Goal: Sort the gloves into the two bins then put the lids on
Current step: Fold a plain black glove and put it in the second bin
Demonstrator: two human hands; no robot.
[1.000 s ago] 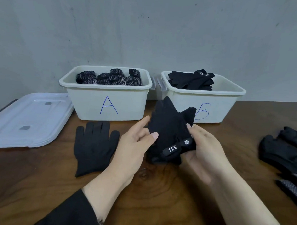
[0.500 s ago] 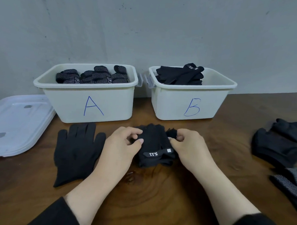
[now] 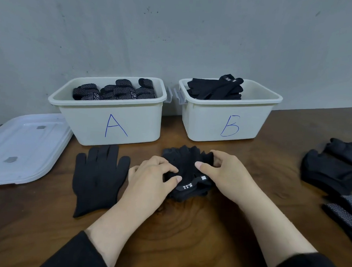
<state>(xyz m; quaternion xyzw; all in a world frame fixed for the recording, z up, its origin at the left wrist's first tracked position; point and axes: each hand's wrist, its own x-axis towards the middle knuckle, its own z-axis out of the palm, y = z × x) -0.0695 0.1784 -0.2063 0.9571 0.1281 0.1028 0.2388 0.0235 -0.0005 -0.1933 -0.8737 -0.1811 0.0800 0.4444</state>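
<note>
Two white bins stand at the wall. Bin A holds several dotted black gloves. Bin B holds plain black gloves with a 5.11 tag. In front of the bins a bunched black 5.11 glove lies on the table. My left hand grips its left side with curled fingers. My right hand grips its right side, thumb on top. A plain black glove lies flat to the left.
White lids lie stacked at the left of the wooden table. More black gloves are piled at the right edge, with a dotted glove below them. A grey wall rises behind the bins.
Both hands brought the 5.11 glove down from in front of the bins onto the table and bunched it between them. The view shifted slightly.
</note>
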